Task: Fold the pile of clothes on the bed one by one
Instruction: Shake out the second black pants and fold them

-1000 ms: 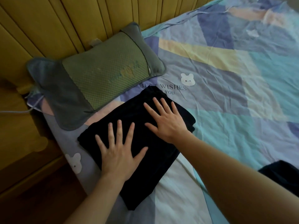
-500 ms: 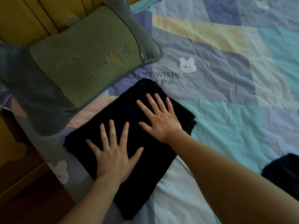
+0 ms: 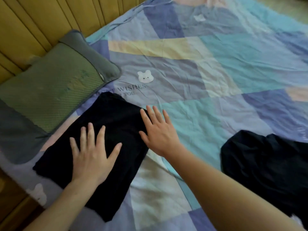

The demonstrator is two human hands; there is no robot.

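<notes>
A folded black garment (image 3: 115, 124) lies flat on the patchwork bedsheet (image 3: 208, 77), near the bed's left edge. My left hand (image 3: 92, 152) presses flat on its lower half, fingers spread. My right hand (image 3: 158, 130) is flat with straight fingers at the garment's right edge, partly over the sheet. A crumpled dark garment (image 3: 265, 167) lies unfolded at the right, beside my right forearm.
A green and grey pillow (image 3: 50, 90) lies against the yellow padded headboard (image 3: 41, 20) at the left, just above the folded garment. The bed's edge and a wooden frame (image 3: 11, 205) run along the lower left.
My right hand has slid from the middle of the folded garment to its right edge. The view has swung right, bringing more of the crumpled dark garment into sight. My left hand stays pressed.
</notes>
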